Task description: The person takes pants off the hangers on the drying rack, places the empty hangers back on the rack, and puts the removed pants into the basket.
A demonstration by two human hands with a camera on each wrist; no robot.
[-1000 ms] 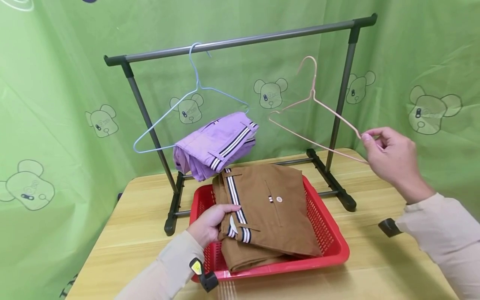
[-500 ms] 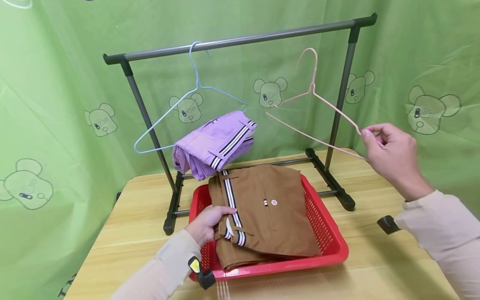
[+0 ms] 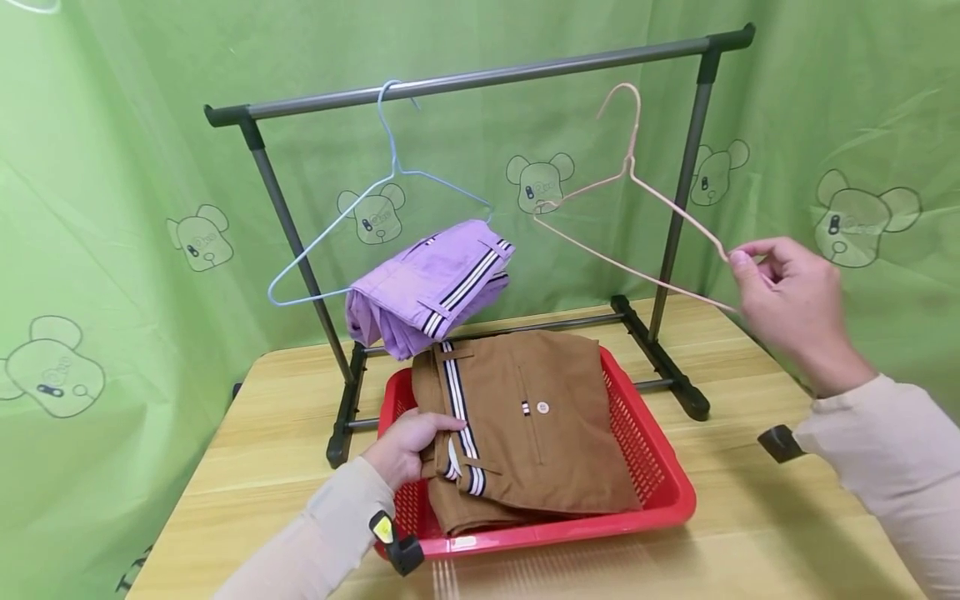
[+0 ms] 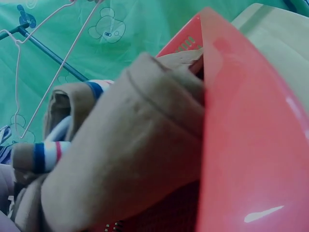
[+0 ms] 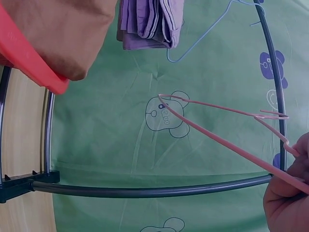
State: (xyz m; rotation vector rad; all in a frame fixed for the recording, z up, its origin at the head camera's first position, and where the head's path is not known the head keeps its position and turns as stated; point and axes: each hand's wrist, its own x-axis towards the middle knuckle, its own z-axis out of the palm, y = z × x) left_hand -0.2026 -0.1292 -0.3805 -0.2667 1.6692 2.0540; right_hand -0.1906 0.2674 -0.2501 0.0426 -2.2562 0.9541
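Note:
Folded brown trousers point(image 3: 570, 433) with a striped waistband lie in a red basket point(image 3: 660, 508). At their waistband side, my left hand point(image 3: 405, 442) grips the edge, thumb on top and the other fingers hidden below. In the left wrist view the brown cloth point(image 4: 125, 145) fills the middle. My right hand point(image 3: 795, 300) pinches one end of a pink wire hanger point(image 3: 630, 275), holding it in the air right of the basket. The hanger's hook points up, near the rack bar but apart from it. In the right wrist view the hanger point(image 5: 217, 137) bears no cloth.
A dark metal rack point(image 3: 495, 81) stands on the wooden table point(image 3: 255, 433) behind the basket. From its bar hangs a blue hanger point(image 3: 330, 225) carrying folded purple trousers point(image 3: 435, 283). A green curtain point(image 3: 112, 167) with bear drawings surrounds the table.
My right hand has raised the pink hanger slightly. My left hand has drawn the brown trousers' waistband a little to the left.

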